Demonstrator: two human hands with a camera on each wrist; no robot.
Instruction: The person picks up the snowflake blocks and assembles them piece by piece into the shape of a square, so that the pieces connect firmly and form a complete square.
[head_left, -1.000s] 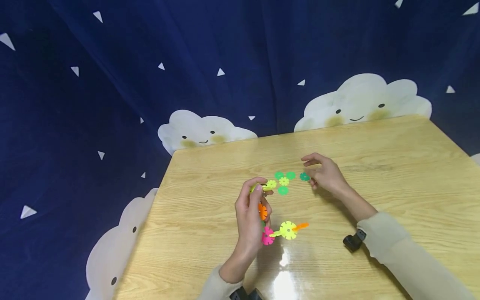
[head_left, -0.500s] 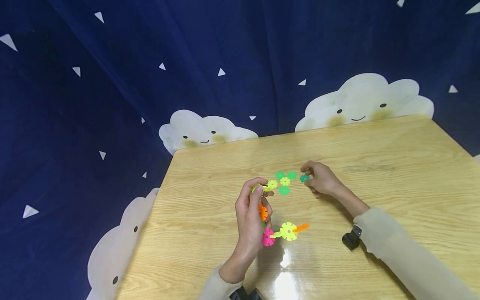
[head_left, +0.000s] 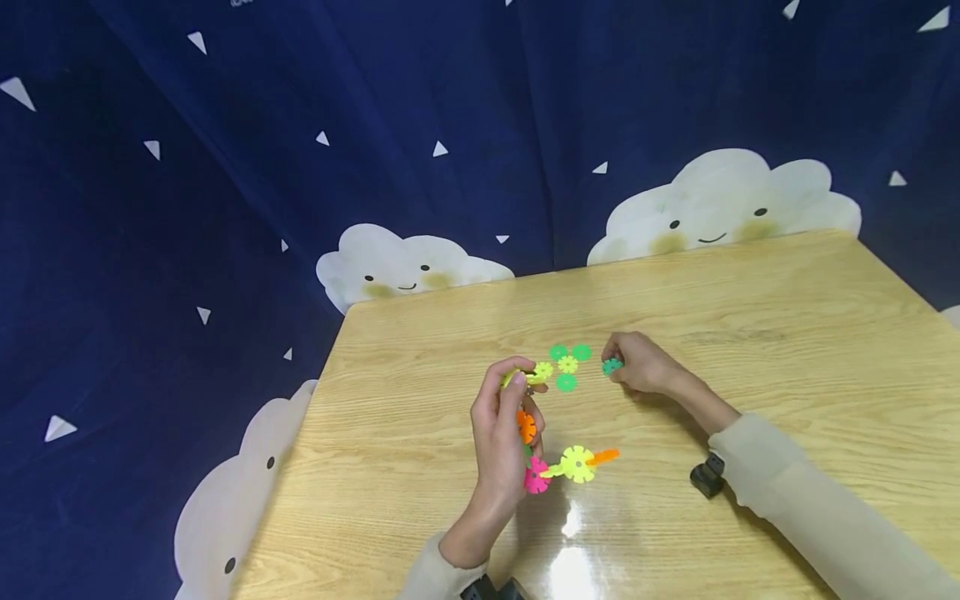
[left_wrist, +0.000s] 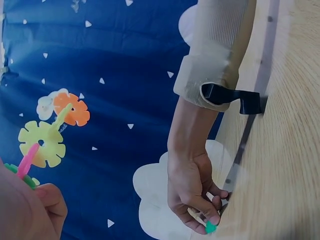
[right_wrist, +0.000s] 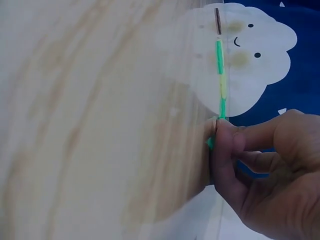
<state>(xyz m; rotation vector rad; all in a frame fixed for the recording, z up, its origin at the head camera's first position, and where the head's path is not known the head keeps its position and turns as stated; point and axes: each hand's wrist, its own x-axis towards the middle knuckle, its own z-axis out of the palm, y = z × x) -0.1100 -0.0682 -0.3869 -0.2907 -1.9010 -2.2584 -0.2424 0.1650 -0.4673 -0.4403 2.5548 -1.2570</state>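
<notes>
A person's left hand (head_left: 497,433) and right hand (head_left: 645,362) work over a pale wooden table (head_left: 750,333). The left hand, to the near side, curls around a bent chain (head_left: 553,471) of notched plastic discs. The chain's held part runs from far to near: a yellow piece (head_left: 517,379) at the fingertips, an orange disc (head_left: 527,427) lower down, a bit of green beside the palm, then a pink disc (head_left: 536,475). There the chain turns right, its long axis now sideways. A yellow disc (head_left: 578,464) shows its face, and an orange end disc (head_left: 603,457), seen edge-on, points right and slightly far. The fingers hide some links.

Farther and to the right, the right hand pinches a teal disc (head_left: 611,367) between thumb and fingers, just above or on the wood; which of the two cannot be told. Between the hands, flat on the table, lie three green discs (head_left: 566,382) close about a small yellow disc (head_left: 567,364). Another small yellow disc shows beside the left fingertips; whether it belongs to the chain is unclear.

Behind the table hangs a dark blue curtain (head_left: 412,83) with white triangles and smiling clouds (head_left: 720,208).
</notes>
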